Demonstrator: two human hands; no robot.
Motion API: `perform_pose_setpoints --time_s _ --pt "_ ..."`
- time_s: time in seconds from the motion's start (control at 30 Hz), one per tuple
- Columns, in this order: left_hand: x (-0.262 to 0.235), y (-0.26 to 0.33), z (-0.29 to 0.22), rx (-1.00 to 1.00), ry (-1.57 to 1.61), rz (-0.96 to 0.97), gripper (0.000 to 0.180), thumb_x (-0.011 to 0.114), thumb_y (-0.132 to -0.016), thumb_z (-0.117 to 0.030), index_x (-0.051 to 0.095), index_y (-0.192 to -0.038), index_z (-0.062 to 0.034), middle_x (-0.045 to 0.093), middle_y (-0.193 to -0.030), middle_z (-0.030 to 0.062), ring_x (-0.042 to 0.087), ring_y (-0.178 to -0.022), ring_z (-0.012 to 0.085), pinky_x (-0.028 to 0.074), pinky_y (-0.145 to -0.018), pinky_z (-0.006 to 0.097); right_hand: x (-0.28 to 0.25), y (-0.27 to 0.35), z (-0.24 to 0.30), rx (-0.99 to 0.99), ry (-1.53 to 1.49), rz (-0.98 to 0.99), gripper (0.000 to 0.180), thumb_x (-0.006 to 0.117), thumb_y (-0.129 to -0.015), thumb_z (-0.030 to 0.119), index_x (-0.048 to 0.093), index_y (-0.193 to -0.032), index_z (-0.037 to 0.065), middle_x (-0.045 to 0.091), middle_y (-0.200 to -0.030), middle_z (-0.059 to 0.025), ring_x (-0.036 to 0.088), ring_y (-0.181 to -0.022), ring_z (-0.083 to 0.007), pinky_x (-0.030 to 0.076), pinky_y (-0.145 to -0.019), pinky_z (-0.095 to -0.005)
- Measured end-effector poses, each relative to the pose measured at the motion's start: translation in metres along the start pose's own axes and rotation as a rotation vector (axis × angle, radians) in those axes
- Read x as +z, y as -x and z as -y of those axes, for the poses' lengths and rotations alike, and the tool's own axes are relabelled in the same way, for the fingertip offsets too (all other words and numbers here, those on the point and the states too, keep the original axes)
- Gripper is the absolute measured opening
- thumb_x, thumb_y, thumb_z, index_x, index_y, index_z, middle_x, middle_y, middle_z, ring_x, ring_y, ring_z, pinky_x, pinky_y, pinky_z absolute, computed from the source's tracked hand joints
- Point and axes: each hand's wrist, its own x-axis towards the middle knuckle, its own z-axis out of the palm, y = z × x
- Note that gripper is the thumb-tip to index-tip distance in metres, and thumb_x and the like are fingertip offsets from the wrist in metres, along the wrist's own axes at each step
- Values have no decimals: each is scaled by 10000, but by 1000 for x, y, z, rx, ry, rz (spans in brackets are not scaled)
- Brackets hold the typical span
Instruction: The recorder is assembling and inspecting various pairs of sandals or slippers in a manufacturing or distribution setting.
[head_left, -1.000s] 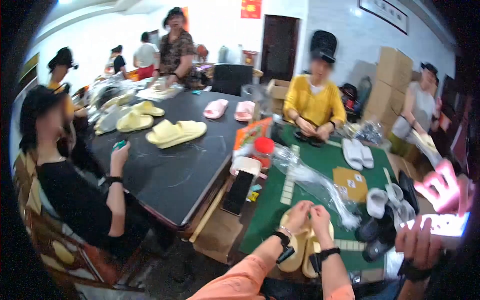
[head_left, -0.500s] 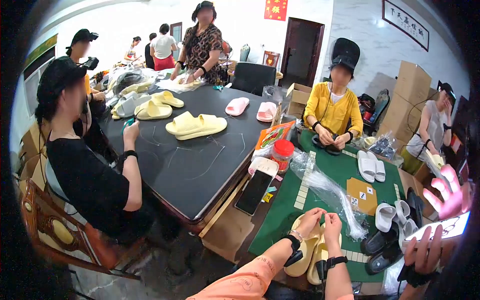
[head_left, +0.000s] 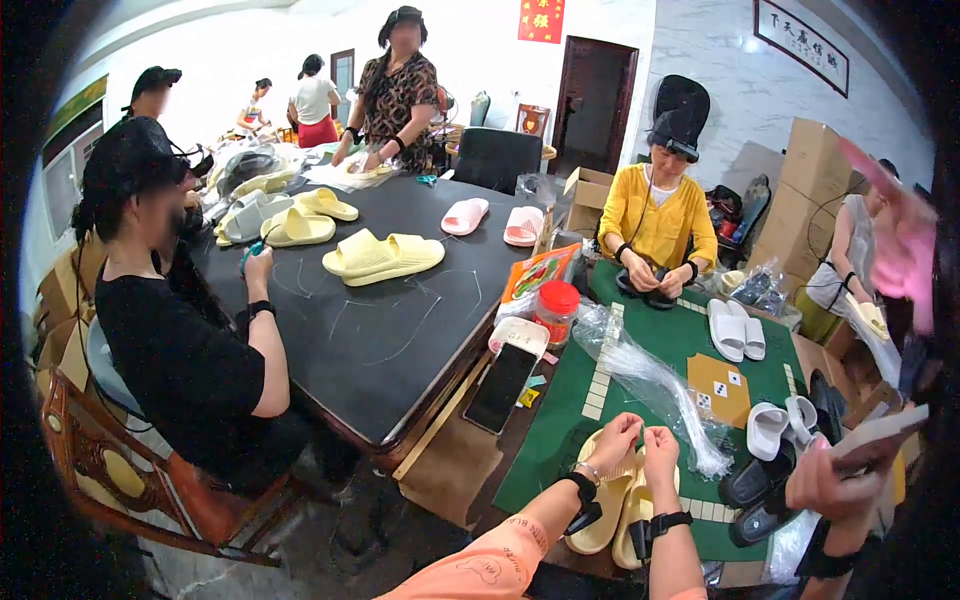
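My left hand [head_left: 611, 443] and my right hand [head_left: 660, 457] are raised close together over a pair of pale yellow slippers [head_left: 597, 535] at the near edge of the green table. On each hand the fingertips are pinched together; anything between them is too thin to make out. A small gap separates the two hands. Dark bands circle both wrists. Just beyond lies a clear plastic bag [head_left: 628, 362] with a bundle of thin clear strands [head_left: 690, 425] spilling out of it.
Black slippers [head_left: 757, 482], white slippers [head_left: 767, 430] and a brown card [head_left: 718, 388] lie to the right. A phone [head_left: 501, 387] and red-lidded jar [head_left: 556, 310] stand left. At the right edge a co-worker's hand [head_left: 835, 480] holds a phone. Opposite, a person in yellow [head_left: 660, 220] handles dark slippers.
My hands have drawn slightly apart from each other, still pinched. At the right, the co-worker's phone has tilted, and the other raised pink-lit hand has swung upward in a blur.
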Motion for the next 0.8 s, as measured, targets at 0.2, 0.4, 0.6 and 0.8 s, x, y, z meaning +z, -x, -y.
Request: perform_pose_setpoints --time_s 0.2,0.4,0.6,0.8 --pt "-4 2 2 79 -40 -39 155 502 -865 -162 527 -949 -34 512 -756 -29 435 -657 41 370 -573 183 5 3 4 1 15 2 97 537 -825 80 537 -772 0 522 -671 17 436 -589 -41 374 -527 -198" --pt "5 7 -11 34 -157 -105 179 529 -851 -184 555 -923 -22 538 -761 -21 438 -672 49 382 -588 201 0 -2 -8 -25 74 -6 102 545 -813 86 538 -766 -3 513 -648 22 428 -573 -32 362 -503 -197" --pt "1 8 -12 49 -176 -75 173 531 -845 -195 561 -881 -28 517 -745 -38 436 -670 45 379 -583 199 1 -1 -5 -14 49 2 90 539 -819 85 539 -781 4 513 -667 22 431 -571 -34 365 -498 -193" --pt "4 10 -14 -13 -42 -54 146 536 -841 -199 554 -830 -54 475 -687 -55 405 -606 27 342 -525 179 0 1 -1 -5 -7 29 80 534 -828 80 531 -800 5 523 -705 9 453 -609 -43 380 -540 -194"
